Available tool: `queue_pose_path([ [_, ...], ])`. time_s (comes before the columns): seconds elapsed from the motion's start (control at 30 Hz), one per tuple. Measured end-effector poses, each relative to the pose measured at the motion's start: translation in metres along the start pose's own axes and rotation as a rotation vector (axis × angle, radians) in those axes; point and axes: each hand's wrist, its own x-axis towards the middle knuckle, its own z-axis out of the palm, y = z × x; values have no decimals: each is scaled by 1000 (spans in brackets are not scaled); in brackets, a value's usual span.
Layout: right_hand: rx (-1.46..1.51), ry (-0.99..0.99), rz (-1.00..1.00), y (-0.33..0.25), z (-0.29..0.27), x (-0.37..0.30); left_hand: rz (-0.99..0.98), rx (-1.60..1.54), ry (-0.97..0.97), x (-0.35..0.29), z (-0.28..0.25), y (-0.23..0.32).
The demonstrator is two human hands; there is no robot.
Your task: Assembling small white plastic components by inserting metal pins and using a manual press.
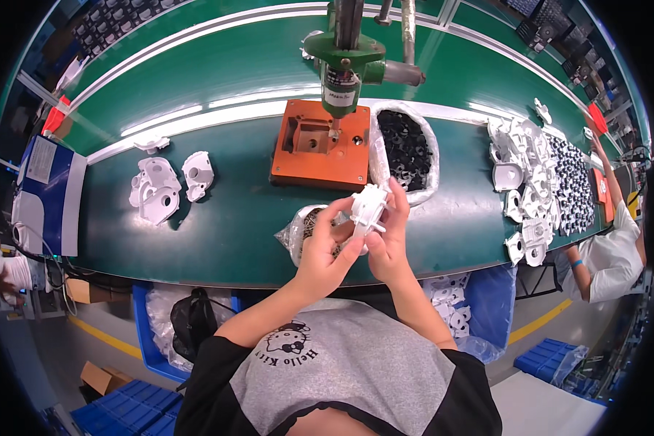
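Both my hands hold one white plastic housing part [369, 206] above the near edge of the green bench. My left hand [328, 251] grips it from the left, thumb and fingers around its side. My right hand [392, 236] closes on its right side, with the thumb near its lower end. Just under my left hand sits a clear plastic bag [296, 236] of small brass-coloured pieces, partly hidden by that hand. Beyond my hands stands an orange fixture block [320, 168] beneath a green press head [340, 91]. Right of the block is a white-lined container [432, 163] of small black parts.
White housings [155, 190] lie on the left of the bench, near a blue-and-white box [51, 196]. A heap of white housings [534, 182] and rows of dark parts [572, 185] cover the right side. Blue bins [490, 305] stand below; another person [607, 254] works at far right.
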Motion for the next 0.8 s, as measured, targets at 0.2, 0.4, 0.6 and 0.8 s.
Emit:
queue_pose_path([
  [0.2,8,-25,30,-1,4,3,-79,-17,41,8,-8,-1],
  [0.4,76,6,161,-3,-26,8,-139,-370,86,30,-49,7],
  [0.6,-864,224,118,22,-88,26,30,82,136,52,-73,18],
  [0.8,-1276,156,47,45,-103,39,522,1301,-8,103,-90,29],
])
